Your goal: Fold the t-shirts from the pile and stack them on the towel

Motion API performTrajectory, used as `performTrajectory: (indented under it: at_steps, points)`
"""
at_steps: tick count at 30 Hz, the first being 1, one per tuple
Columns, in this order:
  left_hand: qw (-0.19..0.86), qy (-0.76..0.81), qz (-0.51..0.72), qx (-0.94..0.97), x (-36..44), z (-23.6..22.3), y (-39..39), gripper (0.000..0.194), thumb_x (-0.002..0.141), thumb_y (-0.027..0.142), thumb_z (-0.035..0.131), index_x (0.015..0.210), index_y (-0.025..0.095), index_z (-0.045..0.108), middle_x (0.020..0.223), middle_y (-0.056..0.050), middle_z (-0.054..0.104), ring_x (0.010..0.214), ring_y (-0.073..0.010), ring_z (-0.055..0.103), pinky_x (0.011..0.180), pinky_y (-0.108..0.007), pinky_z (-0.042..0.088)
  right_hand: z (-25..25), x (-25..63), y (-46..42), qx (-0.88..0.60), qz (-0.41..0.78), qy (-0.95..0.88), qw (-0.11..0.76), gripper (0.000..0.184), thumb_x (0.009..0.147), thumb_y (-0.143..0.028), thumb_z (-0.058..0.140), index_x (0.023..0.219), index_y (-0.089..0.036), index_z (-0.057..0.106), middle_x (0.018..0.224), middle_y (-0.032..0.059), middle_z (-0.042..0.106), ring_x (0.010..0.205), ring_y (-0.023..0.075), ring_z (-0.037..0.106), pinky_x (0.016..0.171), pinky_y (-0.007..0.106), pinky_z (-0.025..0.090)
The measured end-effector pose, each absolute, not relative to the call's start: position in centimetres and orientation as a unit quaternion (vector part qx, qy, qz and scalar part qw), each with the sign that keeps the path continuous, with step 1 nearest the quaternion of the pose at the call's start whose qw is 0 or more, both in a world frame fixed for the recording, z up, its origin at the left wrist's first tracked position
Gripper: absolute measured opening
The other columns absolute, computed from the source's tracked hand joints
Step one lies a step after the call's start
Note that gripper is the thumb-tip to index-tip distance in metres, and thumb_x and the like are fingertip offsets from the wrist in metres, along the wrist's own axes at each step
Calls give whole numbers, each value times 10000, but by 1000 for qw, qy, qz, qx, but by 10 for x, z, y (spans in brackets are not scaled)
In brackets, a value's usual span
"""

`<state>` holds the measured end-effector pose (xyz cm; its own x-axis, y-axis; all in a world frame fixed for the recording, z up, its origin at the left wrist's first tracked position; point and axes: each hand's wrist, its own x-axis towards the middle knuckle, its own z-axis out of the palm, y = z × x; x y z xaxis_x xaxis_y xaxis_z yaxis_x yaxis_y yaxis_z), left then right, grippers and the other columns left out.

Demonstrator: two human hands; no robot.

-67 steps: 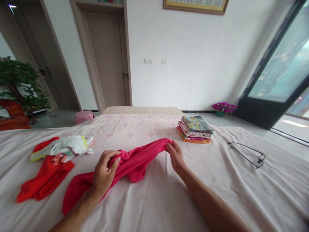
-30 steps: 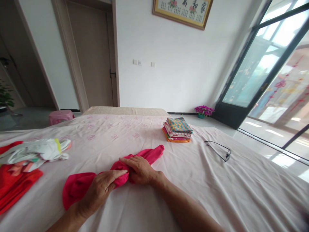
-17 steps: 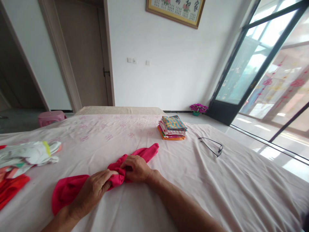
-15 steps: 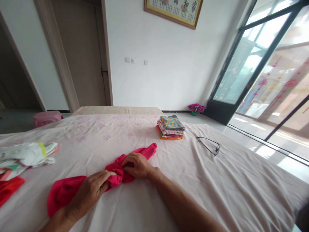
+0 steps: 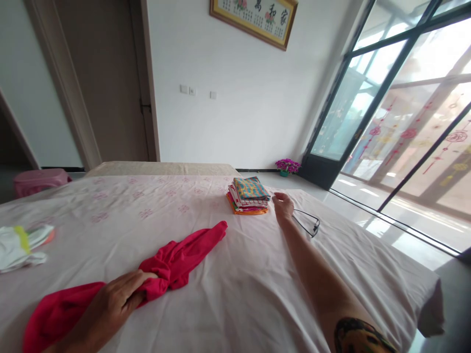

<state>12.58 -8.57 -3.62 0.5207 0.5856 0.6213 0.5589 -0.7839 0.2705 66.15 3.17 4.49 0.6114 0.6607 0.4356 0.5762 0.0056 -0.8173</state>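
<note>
A bunched red cloth, twisted at its middle, lies slantwise across the bed cover. My left hand is closed on its middle, thumb and fingers pinching a fold. My right hand is reached far forward, just right of a stack of folded cloths. Its fingers are loosely bent and apart, with nothing visible in them. The top cloth of the stack is blue and yellow; below lie white-and-red, pink and orange ones. A pair of glasses lies right beside my right wrist.
White cloth items with a yellow band lie at the left edge. The pale bed cover drops off at the right. Beyond it are a pink stool, a pot of purple flowers and a glass door.
My right hand has let go of the red cloth and moved forward and right to beside the stack. My left hand still grips the cloth. The view has turned slightly to the right.
</note>
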Motion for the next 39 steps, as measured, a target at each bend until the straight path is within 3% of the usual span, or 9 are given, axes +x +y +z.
performTrajectory:
  at_steps: [5,13,21,26,30,34,39]
  points:
    - [0,323,375,869,125,-38,-83,234,900,379,600,1113,312,670,999,39,776,866,-129,751,845,-151,558,46,700,42,-712,-81,-555,423,345,749,-210,640,1081,-242,727,1098,39,677,731,141,629,758,288,486]
    - [30,348,367,862,121,-49,-78,206,892,385,594,1062,329,696,1006,54,780,890,-142,752,829,-153,566,56,707,52,-663,-78,-691,279,485,754,-64,609,1189,-252,706,1151,45,679,718,118,622,748,250,483]
    - [14,342,362,867,115,-57,-73,222,878,385,607,1074,344,703,1009,65,781,888,-138,752,816,-147,570,70,700,54,-660,-116,-722,170,390,836,-89,551,1134,-278,717,1161,43,677,919,190,646,788,265,441]
    - [13,359,359,861,112,-64,-72,232,881,412,594,1074,345,706,1013,52,781,894,-155,753,817,-171,578,67,698,64,-661,-174,-721,116,277,912,-171,510,1115,-259,677,1118,63,642,832,194,633,677,284,381]
    - [13,361,356,862,111,-66,-72,237,887,412,584,1074,341,710,1008,45,783,887,-160,754,809,-180,584,59,694,74,-687,-211,-676,163,241,906,-184,491,1079,-231,652,1103,73,620,781,190,605,624,289,348]
    - [23,359,362,860,113,-66,-72,234,893,411,577,1081,346,699,1002,48,782,884,-152,753,824,-177,578,45,691,79,-701,-168,-649,242,263,804,-126,529,1010,-219,663,1058,68,637,797,187,594,659,280,386]
    - [37,365,367,855,110,-71,-71,228,887,397,582,1074,346,701,1003,41,781,892,-160,753,841,-187,576,31,689,77,-710,-22,-544,447,292,657,-126,563,921,-192,667,922,45,686,850,197,616,748,284,485]
